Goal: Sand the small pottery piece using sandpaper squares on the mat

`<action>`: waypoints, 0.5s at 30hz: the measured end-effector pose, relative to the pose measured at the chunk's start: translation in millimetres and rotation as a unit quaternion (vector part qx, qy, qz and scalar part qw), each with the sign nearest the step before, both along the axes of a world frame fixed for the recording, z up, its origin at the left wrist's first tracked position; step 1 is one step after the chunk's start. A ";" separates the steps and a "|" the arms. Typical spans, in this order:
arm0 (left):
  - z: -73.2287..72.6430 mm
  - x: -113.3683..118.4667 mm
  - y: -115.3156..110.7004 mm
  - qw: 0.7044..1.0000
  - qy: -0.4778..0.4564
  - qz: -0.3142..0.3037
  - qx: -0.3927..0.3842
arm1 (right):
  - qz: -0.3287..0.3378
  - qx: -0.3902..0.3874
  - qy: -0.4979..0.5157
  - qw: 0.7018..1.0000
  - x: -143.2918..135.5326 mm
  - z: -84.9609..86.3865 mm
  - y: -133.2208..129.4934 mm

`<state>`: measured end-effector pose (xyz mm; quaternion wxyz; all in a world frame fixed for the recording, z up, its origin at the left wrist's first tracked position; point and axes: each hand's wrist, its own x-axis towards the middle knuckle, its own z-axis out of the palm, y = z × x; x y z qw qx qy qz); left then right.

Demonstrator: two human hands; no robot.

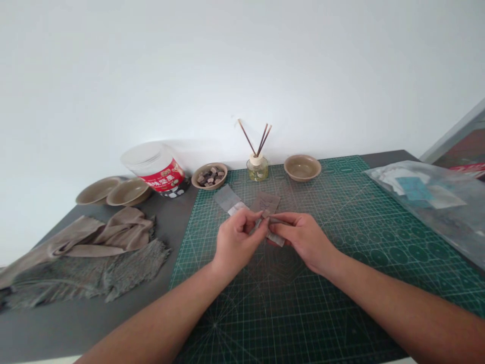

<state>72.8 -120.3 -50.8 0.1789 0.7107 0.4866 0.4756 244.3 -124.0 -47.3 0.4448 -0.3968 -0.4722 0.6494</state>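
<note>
My left hand (pixel 237 240) and my right hand (pixel 303 236) meet above the middle of the green cutting mat (pixel 257 313). Thumbs and fingers of both are pinched together on a small grey piece of fabric (pixel 277 239), whose lower end shows below the fingertips. The rest of that piece is hidden by my fingers. Just beyond the hands lies a flat brown-grey piece (pixel 267 200). To its left is a light grey strip (pixel 226 197), with a paler part near my left fingers. Whether any of these pieces touch the held one I cannot tell.
Along the wall stand a bowl of small blocks (pixel 212 177), a reed diffuser (pixel 258 167), another bowl (pixel 302 168) and a red-labelled tub (pixel 161 174). Two bowls (pixel 96 192) and crumpled cloths (pixel 113 253) lie left. A plastic bag (pixel 447 207) lies right.
</note>
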 end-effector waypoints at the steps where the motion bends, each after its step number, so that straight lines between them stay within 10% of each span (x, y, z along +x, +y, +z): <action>1: 1.7 -1.3 0.8 1.000 -0.006 -0.006 0.017 | -0.021 -0.010 0.009 1.000 1.0 0.4 0.9; 15: -6.1 -9.3 15.0 0.990 -0.114 -0.059 -0.062 | -0.024 0.014 0.096 0.995 13.2 -6.5 1.8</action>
